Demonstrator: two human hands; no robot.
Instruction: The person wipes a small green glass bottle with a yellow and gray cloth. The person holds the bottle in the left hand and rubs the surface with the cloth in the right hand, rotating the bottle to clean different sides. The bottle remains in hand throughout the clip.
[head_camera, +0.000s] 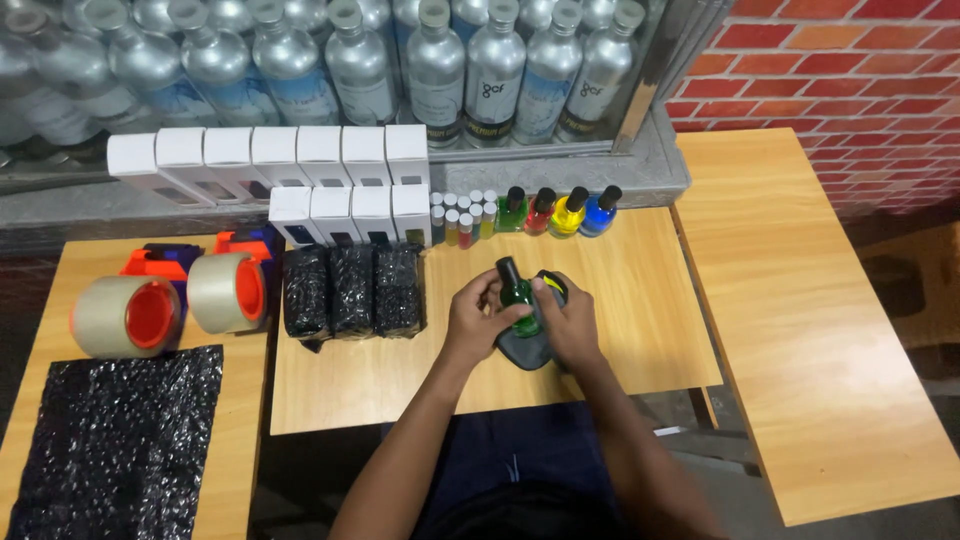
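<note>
Figure: my own body as seen from the head camera. Two bare forearms — no sleeves, no watch, no rings, no gloves — end in the left hand (487, 318) and the right hand (572, 325). Below them, my lap shows dark navy-blue cloth — plain, with one small pale mark.

Two rows of upright white cardboard boxes (268, 157) stand at the back of the wooden table (620, 300), each with a dark panel near its base. Below the front row lie three black bubble-wrap parcels (352, 290), side by side. Behind, silver bottles (436, 70) carry pale blue-and-white labels (545, 105).
</note>
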